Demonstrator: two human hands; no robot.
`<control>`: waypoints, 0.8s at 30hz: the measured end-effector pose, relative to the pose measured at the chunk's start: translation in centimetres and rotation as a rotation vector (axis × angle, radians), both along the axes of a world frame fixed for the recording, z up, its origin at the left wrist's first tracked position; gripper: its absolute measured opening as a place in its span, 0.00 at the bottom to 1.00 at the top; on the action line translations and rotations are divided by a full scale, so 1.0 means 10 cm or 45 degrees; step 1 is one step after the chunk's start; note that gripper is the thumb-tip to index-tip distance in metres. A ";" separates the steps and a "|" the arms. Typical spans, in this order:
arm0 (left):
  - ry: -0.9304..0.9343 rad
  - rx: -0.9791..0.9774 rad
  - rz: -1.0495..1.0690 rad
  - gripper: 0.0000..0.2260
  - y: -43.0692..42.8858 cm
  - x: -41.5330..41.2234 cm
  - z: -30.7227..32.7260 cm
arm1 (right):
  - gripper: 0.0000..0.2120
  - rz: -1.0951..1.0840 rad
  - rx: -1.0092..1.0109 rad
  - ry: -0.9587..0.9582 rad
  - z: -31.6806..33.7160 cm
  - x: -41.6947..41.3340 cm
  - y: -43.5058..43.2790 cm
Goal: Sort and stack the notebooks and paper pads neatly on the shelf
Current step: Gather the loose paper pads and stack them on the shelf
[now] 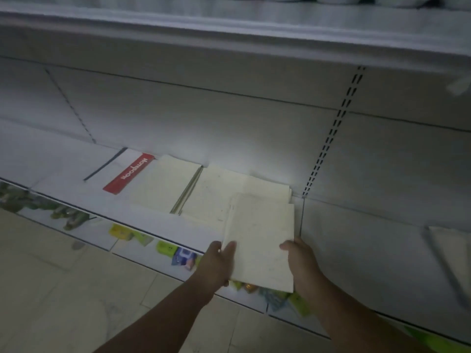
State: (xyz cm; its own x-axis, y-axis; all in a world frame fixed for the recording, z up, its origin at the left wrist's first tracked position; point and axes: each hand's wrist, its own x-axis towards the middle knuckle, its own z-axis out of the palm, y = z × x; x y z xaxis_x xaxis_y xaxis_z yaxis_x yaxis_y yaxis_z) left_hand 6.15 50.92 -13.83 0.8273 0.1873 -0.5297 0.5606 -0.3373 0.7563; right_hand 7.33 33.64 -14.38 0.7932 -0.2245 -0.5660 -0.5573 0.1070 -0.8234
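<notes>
A cream paper pad (260, 240) juts out over the front edge of the low white shelf (76, 189). My left hand (220, 263) grips its left edge with the thumb on top. My right hand (302, 263) holds its right edge. The pad overlaps a cream stack (216, 189) lying flat on the shelf. To the left of that stack lies another cream pad (165, 184). Further left lies a white notebook with a red band (127, 174).
The white back panel (229, 118) rises behind the pads, with a slotted upright (328, 138) at the right. An upper shelf (229, 29) overhangs. Another pale pad (451, 248) lies at the far right. Colourful strips line the shelf's front edge (163, 247). Beige floor tiles (63, 289) lie below.
</notes>
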 end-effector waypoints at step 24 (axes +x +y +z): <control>-0.204 0.630 -0.770 0.20 0.10 1.38 -0.30 | 0.28 0.540 -1.173 0.095 -0.18 0.81 -0.13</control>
